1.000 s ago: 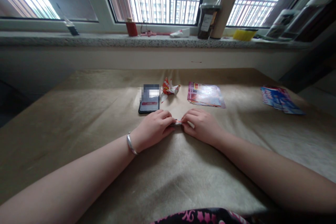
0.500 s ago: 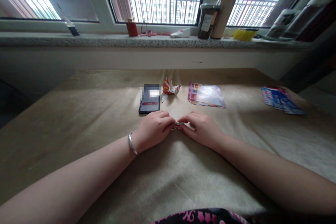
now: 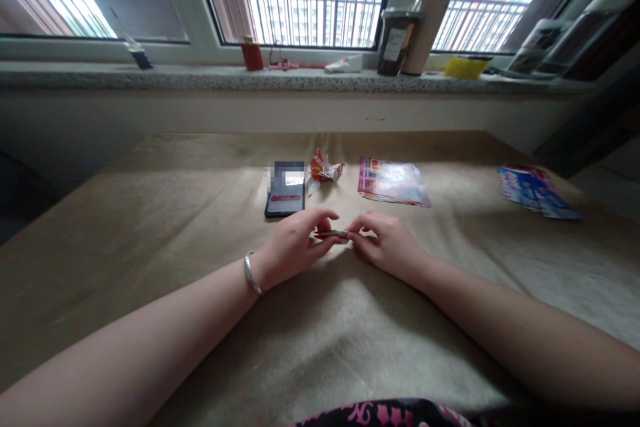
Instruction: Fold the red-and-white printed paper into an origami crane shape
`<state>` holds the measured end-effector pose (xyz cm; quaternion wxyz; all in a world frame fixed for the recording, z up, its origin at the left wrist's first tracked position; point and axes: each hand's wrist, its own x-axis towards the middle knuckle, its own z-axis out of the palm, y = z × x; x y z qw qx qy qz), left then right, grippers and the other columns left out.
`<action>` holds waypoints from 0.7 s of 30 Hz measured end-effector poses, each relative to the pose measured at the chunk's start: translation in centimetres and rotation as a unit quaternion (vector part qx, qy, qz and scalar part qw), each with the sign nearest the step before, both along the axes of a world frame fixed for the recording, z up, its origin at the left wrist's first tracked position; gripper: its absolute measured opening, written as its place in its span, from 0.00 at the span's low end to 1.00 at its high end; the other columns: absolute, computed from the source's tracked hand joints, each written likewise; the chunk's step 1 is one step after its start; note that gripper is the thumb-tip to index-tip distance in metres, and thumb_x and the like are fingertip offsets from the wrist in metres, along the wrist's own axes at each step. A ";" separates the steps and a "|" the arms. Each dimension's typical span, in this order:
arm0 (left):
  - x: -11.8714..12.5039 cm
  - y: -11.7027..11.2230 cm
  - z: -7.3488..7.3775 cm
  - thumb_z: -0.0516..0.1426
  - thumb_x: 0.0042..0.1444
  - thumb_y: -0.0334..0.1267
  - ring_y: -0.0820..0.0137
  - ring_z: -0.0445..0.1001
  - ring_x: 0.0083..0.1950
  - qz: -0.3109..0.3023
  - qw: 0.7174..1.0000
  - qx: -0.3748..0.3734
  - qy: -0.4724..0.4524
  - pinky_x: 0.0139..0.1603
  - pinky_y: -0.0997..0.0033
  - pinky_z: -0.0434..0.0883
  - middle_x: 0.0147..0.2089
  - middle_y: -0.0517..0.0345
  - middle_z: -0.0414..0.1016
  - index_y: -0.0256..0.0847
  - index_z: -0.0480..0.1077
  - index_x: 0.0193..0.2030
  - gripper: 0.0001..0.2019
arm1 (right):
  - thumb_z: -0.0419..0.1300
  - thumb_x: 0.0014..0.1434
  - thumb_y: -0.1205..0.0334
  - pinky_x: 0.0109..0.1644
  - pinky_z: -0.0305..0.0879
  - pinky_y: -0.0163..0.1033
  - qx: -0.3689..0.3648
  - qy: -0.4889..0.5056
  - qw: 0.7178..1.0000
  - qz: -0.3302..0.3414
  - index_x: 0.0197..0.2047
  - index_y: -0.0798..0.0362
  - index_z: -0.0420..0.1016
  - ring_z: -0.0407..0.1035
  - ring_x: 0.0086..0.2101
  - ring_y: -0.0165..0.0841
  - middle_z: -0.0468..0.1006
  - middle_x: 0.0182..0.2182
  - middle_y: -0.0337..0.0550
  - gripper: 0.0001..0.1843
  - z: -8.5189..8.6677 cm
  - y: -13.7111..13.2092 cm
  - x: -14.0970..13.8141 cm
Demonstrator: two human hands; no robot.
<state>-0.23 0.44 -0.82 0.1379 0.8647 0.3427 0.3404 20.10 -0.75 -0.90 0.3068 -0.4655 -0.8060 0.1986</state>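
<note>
Between my two hands is a small piece of folded paper (image 3: 333,234), pale with some red, seen nearly edge-on. My left hand (image 3: 296,240), with a silver bangle at the wrist, holds its left end; the index finger arches above the paper and the thumb lies along the near side. The right end is pinched between the thumb and fingertips of my right hand (image 3: 386,240). Just behind the hands stand a dark phone (image 3: 285,197) lying flat and an orange-and-white folded paper figure (image 3: 326,168) with pointed tips.
A stack of glossy printed sheets (image 3: 393,181) lies behind my right hand. Farther right are several blue-and-red printed sheets (image 3: 537,190). A tan cloth (image 3: 150,227) covers the table. Jars, a red container (image 3: 251,55) and a yellow item (image 3: 466,67) line the windowsill.
My left index finger has lifted and opened away from the thumb, showing more of the folded paper. The paper's visible part now reaches farther left. The other things stay put.
</note>
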 end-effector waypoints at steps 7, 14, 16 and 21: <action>0.0 0.0 0.8 0.58 0.55 0.35 0.72 0.72 0.35 -0.025 0.996 -0.080 0.043 0.37 0.72 0.69 0.34 0.57 0.75 0.38 0.73 0.37 0.05 | 0.59 0.55 0.60 0.34 0.66 0.35 -0.126 0.154 0.980 0.018 0.32 0.55 0.76 0.69 0.29 0.30 0.77 0.28 0.42 0.08 -0.4 0.3 -0.4; -0.1 0.4 0.4 0.55 0.59 0.35 0.72 0.72 0.36 -0.031 0.991 -0.128 0.000 0.37 0.73 0.69 0.35 0.57 0.76 0.39 0.74 0.40 0.07 | 0.60 0.54 0.57 0.31 0.63 0.35 -0.147 0.168 0.975 0.004 0.33 0.55 0.76 0.68 0.28 0.30 0.76 0.28 0.42 0.10 -0.9 0.6 -0.4; 0.0 0.4 0.3 0.55 0.59 0.34 0.72 0.72 0.35 -0.032 0.990 -0.139 -0.009 0.36 0.73 0.69 0.35 0.57 0.75 0.38 0.73 0.39 0.07 | 0.59 0.54 0.57 0.29 0.61 0.34 -0.141 0.138 0.980 -0.001 0.31 0.55 0.75 0.66 0.26 0.28 0.75 0.25 0.40 0.09 -0.8 0.6 -0.4; 0.2 0.3 0.4 0.53 0.59 0.34 0.73 0.70 0.33 -0.027 0.989 -0.147 -0.014 0.34 0.74 0.68 0.34 0.57 0.73 0.36 0.71 0.38 0.07 | 0.59 0.54 0.62 0.26 0.57 0.31 -0.096 0.088 0.991 0.010 0.28 0.55 0.73 0.62 0.23 0.26 0.72 0.22 0.37 0.06 -0.5 0.4 -0.5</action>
